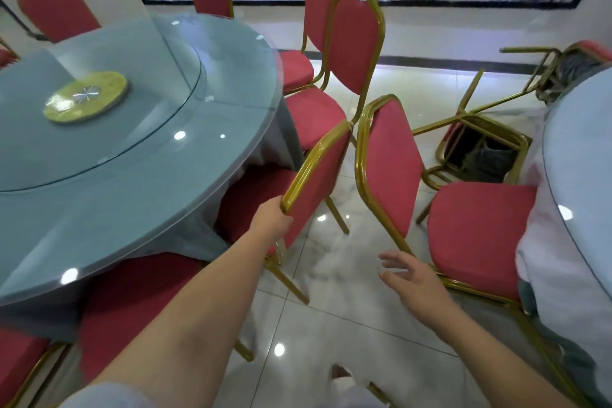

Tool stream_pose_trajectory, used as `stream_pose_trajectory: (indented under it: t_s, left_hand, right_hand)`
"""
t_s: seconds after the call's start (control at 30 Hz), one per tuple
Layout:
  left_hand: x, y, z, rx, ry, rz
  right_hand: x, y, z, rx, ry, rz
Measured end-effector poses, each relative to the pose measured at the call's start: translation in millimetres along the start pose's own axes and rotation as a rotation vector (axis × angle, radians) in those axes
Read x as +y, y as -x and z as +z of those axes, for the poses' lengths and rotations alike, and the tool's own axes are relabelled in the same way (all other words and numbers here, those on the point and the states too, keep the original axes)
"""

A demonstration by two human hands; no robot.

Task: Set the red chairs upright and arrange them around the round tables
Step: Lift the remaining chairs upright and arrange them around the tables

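Fingers of the left hand (270, 221) are wrapped around the gold frame at the top corner of a red chair (318, 172), holding its backrest; the chair stands upright with its seat tucked under the near right edge of the round table (139, 182), whose grey-blue cloth hangs over the seat. Fingers (392, 258) of the right hand (414, 278) are spread wide and hold nothing, hovering just beside the lower back frame of a second red chair (463, 209), apart from it as far as can be told. That second chair stands upright on the tiled floor (331, 325), its seat toward a second round table (583, 156) at the right edge of the view.

Two more upright chairs (351, 43) stand along the first table's far right edge, and others show behind its far edge. A glass turntable (139, 103) with a yellow-green disc (86, 97) lies on the table top. Between the two tables, near the wall, an overturned chair (480, 146) lies on the floor with its legs in the air; another tipped chair (563, 66) lies beyond the second table's far edge.
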State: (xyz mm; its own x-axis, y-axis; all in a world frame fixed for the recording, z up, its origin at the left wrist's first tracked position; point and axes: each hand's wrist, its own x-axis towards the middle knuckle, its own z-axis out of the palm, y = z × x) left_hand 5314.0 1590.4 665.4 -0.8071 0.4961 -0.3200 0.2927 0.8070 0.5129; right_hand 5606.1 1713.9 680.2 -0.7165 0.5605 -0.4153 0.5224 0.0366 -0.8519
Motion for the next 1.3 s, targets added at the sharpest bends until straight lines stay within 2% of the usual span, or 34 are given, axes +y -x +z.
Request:
stream_pose_trajectory:
  t_s: [0.13,0.23,0.47,0.6,0.67,0.8,0.97,1.13,1.3]
  left_hand:
    - [-0.7,10.1,4.6,0.047,-0.031,-0.041]
    - [-8.5,41.0,11.0,0.022,-0.057,-0.046]
    - [-23.6,115.5,17.2,-0.082,-0.084,-0.002]
    - [-28.0,149.6,35.1,-0.104,-0.045,-0.019]
    - [-33.0,157.6,41.1,-0.102,-0.048,0.0]
    - [-39.1,154.8,39.6,-0.144,0.015,0.0]
    - [-37.2,144.4,36.5,-0.311,0.036,-0.005]
    - [-39.7,151.1,37.4,-0.346,0.013,0.002]
    - [-66.9,196.8,32.9,-0.441,-0.023,0.054]
  right_hand:
    - [-11.6,-13.6,-8.8,-0.04,0.032,-0.011]
    - [-21.5,-27.7,-6.1,-0.026,0.032,-0.019]
    - [-61.8,-68.2,55.0,-0.014,0.031,-0.153]
    - [-76.9,-69.9,106.4,0.113,-0.132,-0.05]
    - [-69.1,-62.4,119.8,0.213,-0.241,-0.038]
    - [-66.1,-57.9,133.7,0.287,-0.413,-0.002]
    - [-78.0,-64.7,134.5,0.236,-0.617,0.236]
    - [-85.6,-49.1,135.4,0.251,-0.678,0.237]
    - [-58.2,9.9,152.6,0.299,-0.713,0.241]
